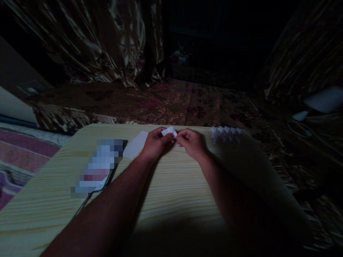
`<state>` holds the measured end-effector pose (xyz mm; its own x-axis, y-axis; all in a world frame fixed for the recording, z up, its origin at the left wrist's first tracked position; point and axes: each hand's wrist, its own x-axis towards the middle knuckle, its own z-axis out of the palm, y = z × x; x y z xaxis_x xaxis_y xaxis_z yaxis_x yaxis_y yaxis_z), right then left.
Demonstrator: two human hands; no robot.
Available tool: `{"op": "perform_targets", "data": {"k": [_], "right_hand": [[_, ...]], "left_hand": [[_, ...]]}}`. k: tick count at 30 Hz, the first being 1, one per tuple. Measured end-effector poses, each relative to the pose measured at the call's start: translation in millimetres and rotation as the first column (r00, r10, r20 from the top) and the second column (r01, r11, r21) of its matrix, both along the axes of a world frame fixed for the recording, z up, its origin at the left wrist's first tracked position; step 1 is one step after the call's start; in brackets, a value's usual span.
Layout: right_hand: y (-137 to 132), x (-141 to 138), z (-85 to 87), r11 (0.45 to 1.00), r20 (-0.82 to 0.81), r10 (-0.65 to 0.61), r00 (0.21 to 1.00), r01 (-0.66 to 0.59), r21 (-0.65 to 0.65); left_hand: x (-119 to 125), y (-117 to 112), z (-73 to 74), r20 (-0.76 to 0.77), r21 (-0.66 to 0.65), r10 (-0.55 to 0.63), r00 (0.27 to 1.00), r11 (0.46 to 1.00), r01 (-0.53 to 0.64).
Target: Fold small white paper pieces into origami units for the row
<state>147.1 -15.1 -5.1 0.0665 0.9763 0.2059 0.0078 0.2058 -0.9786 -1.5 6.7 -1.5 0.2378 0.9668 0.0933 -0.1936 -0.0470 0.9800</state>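
Above the far part of the table, a small folded piece of white paper [168,131] is pinched in my left hand [155,143], the thumb lying across its lower edge. My right hand [190,142] is closed, thumb and fingertips pressed together at the right corner of that same paper. Flat on the wood, just left of my left hand, lies a stack or sheet of white paper [136,144], partly covered by the hand. To the right of my right hand, several small white folded paper pieces [226,135] stand in rows near the far edge.
The pale wooden table [177,185] has rounded corners. A blurred-out phone-like object [99,167] with a cable lies at its left. Beyond are a dark patterned cloth-covered ledge [166,101] and curtains [128,39]. A white lamp-like object [324,100] stands at right.
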Motion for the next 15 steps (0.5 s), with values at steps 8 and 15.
{"op": "perform_targets", "data": {"k": [8, 15], "right_hand": [[3.0, 3.0, -1.5, 1.000, -0.032, 0.014, 0.999, -0.013, 0.021], [5.0, 2.4, -4.9, 1.000, 0.011, 0.007, 1.000, -0.007, 0.015]], "left_hand": [[0.9, -0.1, -2.9, -0.019, 0.074, -0.048, 0.999, 0.996, 0.050], [2.0, -2.2, -1.9, -0.077, 0.141, -0.025, 0.997, 0.989, 0.036]]}}
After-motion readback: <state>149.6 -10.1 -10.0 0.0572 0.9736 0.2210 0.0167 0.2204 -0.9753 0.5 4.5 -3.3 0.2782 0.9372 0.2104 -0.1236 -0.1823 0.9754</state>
